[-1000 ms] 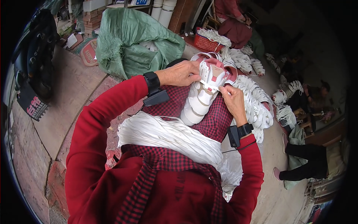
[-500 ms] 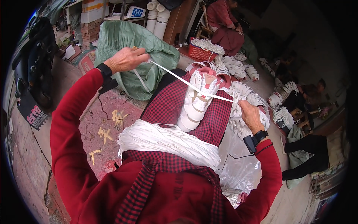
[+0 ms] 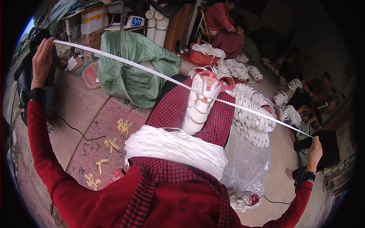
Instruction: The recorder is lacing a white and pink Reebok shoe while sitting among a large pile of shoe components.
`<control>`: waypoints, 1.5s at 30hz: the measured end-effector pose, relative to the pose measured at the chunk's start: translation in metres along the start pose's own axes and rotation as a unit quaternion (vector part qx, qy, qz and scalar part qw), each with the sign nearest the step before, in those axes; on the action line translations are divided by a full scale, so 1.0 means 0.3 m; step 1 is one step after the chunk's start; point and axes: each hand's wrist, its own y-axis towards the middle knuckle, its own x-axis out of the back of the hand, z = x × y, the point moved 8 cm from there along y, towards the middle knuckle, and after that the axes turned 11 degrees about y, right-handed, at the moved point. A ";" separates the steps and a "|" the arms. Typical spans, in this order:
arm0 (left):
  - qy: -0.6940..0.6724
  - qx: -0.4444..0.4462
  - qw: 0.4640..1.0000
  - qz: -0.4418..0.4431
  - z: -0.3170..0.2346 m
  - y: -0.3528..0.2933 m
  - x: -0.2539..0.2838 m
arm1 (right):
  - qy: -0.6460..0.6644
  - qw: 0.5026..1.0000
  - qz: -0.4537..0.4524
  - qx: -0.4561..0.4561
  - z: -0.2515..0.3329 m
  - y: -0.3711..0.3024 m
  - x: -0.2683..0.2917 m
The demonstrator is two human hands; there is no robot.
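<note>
Since the earlier frame both hands have swung far out to the sides: the left hand point(image 3: 42, 60) has gone up to the far left and the right hand point(image 3: 315, 155) down to the far right, pulling the white lace point(image 3: 152, 73) out into a much longer line. The hands are well apart, each closed on the lace near one end, thumb against fingers. Between them the lace runs taut, slanting down to the right and crossing the shoe point(image 3: 205, 87) at its lacing area; whether it passes through an eyelet there is too small to tell. The shoe, white with pink and beige parts, rests between the thighs on the checked apron point(image 3: 171, 102), toe toward the body, with neither hand on it. A thick bundle of white laces point(image 3: 175, 146) lies across the lap, nearer the waist. Just beyond the right thigh are stacked shoes point(image 3: 253, 114), with a clear plastic bag point(image 3: 243, 163) beside them. A green sack point(image 3: 135, 64) stands ahead on the left, behind the lace in this view. Farther off, a red basket point(image 3: 203, 57) heaped with white laces sits near a seated person point(image 3: 220, 22) in a red top.
</note>
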 end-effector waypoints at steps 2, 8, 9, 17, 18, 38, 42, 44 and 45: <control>0.007 0.039 0.999 -0.017 -0.023 0.051 0.156 | -0.044 0.999 -0.009 -0.026 0.020 0.002 0.051; 0.038 0.225 0.945 -0.234 -0.230 -0.017 0.404 | 0.172 0.865 -0.468 -0.054 0.338 -0.102 0.308; -0.072 0.312 0.916 -0.240 -0.334 0.013 0.379 | 0.302 0.849 -0.411 -0.138 0.357 -0.093 0.175; -0.677 0.308 0.653 0.140 -1.234 0.082 -0.114 | 0.796 0.563 0.023 -0.222 1.175 0.106 -0.528; -0.726 0.300 0.598 0.160 -1.340 0.078 -0.150 | 0.812 0.539 0.035 -0.222 1.227 0.120 -0.562; -0.777 0.315 0.464 0.286 -1.649 -0.014 -0.214 | 0.724 0.674 0.071 -0.127 1.389 0.167 -0.604; -0.777 0.340 0.440 0.294 -1.661 -0.022 -0.220 | 0.738 0.642 0.195 -0.071 1.336 0.215 -0.621; -0.766 0.337 0.475 0.273 -1.653 -0.016 -0.214 | 0.615 0.774 0.150 -0.025 1.300 0.293 -0.527; -0.770 0.330 0.485 0.253 -1.649 -0.016 -0.215 | 0.616 0.773 0.152 -0.023 1.326 0.317 -0.483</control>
